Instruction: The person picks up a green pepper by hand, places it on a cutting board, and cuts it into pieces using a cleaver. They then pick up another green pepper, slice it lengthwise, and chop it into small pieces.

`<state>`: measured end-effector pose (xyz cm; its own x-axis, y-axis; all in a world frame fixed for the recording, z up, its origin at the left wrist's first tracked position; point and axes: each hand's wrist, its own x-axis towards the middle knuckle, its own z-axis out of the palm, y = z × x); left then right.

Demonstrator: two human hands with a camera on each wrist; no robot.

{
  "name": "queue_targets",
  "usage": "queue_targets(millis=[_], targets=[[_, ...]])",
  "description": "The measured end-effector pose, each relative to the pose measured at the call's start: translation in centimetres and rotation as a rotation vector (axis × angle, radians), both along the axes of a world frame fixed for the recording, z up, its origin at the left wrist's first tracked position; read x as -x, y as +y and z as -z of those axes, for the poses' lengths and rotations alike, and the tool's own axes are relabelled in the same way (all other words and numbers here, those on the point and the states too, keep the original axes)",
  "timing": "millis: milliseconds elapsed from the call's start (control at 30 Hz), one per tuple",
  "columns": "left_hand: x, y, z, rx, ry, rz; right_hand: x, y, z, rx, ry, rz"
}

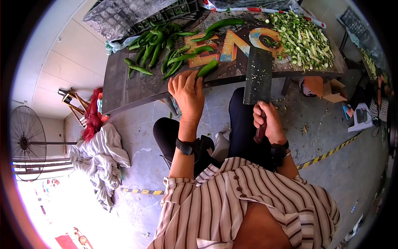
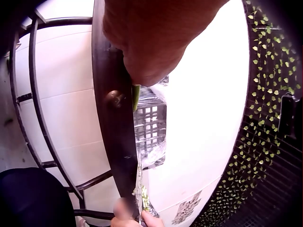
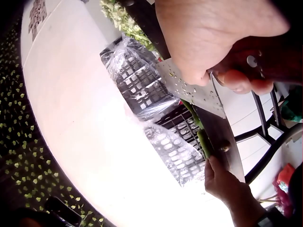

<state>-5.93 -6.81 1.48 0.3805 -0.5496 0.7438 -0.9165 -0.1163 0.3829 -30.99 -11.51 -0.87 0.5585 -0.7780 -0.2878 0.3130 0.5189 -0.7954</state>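
Observation:
At the table's near edge my left hand (image 1: 188,93) pinches the end of a green chili pepper (image 1: 207,68), which points away to the right over the board. The right wrist view shows that pepper (image 3: 205,144) reaching out beyond the left fingertips. My right hand (image 1: 269,120) grips a cleaver by its dark red-brown handle (image 1: 260,133). The broad blade (image 1: 258,76) stretches forward over the table edge, flecked with pale pepper bits. Whole green peppers (image 1: 155,41) lie in a heap beyond my left hand. Chopped green pepper (image 1: 304,41) is piled at the right of the table.
The dark table (image 1: 120,85) has bright painted letters (image 1: 234,45) on its top. Plastic-wrapped black crates (image 1: 132,16) stand along its far side. A fan (image 1: 27,143) and crumpled grey cloth (image 1: 101,151) are at the left. Below right sits an open cardboard box (image 1: 333,91).

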Motion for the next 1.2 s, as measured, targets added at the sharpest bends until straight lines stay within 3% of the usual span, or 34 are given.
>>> queue_targets(millis=[1200], targets=[[0.06,0.35,0.54,-0.006,0.035,0.043,-0.18,0.03,0.27,0.013,0.018,-0.003]])
